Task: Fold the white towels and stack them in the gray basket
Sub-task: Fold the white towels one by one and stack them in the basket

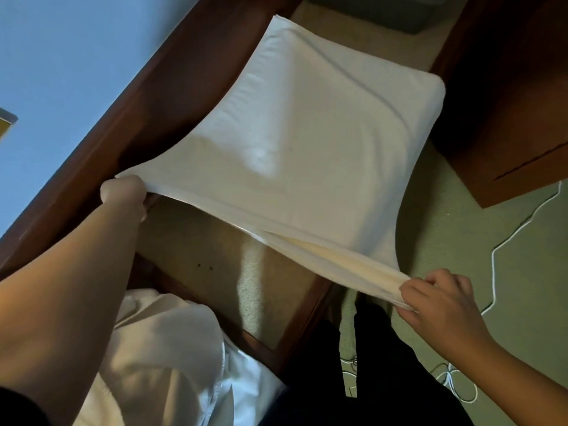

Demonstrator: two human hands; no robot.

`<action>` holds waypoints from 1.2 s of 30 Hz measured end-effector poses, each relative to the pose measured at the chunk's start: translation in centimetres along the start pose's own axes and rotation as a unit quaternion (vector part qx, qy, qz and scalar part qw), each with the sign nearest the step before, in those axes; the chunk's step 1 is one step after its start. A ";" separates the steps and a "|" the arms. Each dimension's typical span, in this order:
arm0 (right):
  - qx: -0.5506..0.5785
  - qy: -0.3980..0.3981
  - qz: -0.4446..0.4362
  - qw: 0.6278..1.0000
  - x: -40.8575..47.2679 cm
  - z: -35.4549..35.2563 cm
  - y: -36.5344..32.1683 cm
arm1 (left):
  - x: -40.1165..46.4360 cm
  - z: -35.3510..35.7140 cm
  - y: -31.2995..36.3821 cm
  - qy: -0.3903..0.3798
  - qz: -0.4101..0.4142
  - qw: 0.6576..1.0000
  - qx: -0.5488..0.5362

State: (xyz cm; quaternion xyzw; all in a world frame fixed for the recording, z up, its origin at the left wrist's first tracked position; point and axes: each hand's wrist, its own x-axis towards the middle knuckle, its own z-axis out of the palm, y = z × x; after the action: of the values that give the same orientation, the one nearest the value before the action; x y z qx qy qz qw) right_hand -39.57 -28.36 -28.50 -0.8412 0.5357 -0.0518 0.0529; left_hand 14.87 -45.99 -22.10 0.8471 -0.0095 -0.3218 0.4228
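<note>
A white towel (295,142) hangs stretched out in the air in front of me, doubled over, with its folded edge far from me. My left hand (124,193) grips its near left corner. My right hand (442,298) pinches the near right corner between thumb and fingers. The gray basket (390,12) stands on the carpet at the top of the view, mostly hidden behind the towel. More white towels (159,358) lie in a loose heap at the lower left, under my left forearm.
A dark wooden frame (172,78) runs diagonally along the left, and a wooden cabinet (507,103) stands at the right. A white cable (498,250) trails over the green carpet at the right. My dark trouser legs (368,364) are at the bottom centre.
</note>
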 end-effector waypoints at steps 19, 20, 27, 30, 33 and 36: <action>0.423 -0.014 0.339 0.840 7.6 -5.9 9.2 | -5.6 8.4 10.9 -0.020 -0.018 0.997 -0.072; 0.448 -0.015 0.357 0.820 8.1 -5.7 9.9 | -6.0 9.3 11.5 -0.026 -0.015 0.997 -0.077; 0.522 -0.005 0.435 0.734 11.6 -2.4 15.7 | -7.1 15.7 14.0 -0.063 -0.014 0.994 -0.087; 0.535 0.002 0.444 0.718 13.4 -1.5 17.4 | -6.7 17.9 14.0 -0.060 -0.022 0.993 -0.097; 0.543 0.013 0.452 0.707 15.4 -1.1 18.3 | -6.4 19.7 14.1 -0.063 -0.033 0.992 -0.108; 0.554 0.021 0.467 0.689 17.3 -0.8 19.0 | -5.6 21.4 14.6 -0.071 -0.043 0.989 -0.124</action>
State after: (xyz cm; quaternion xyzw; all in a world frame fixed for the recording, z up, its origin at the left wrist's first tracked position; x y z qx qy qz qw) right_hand -49.47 -52.05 -29.97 -0.2990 0.7344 -0.3256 0.5151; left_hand 2.33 -68.95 -17.91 0.7626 0.0368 -0.3980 0.5087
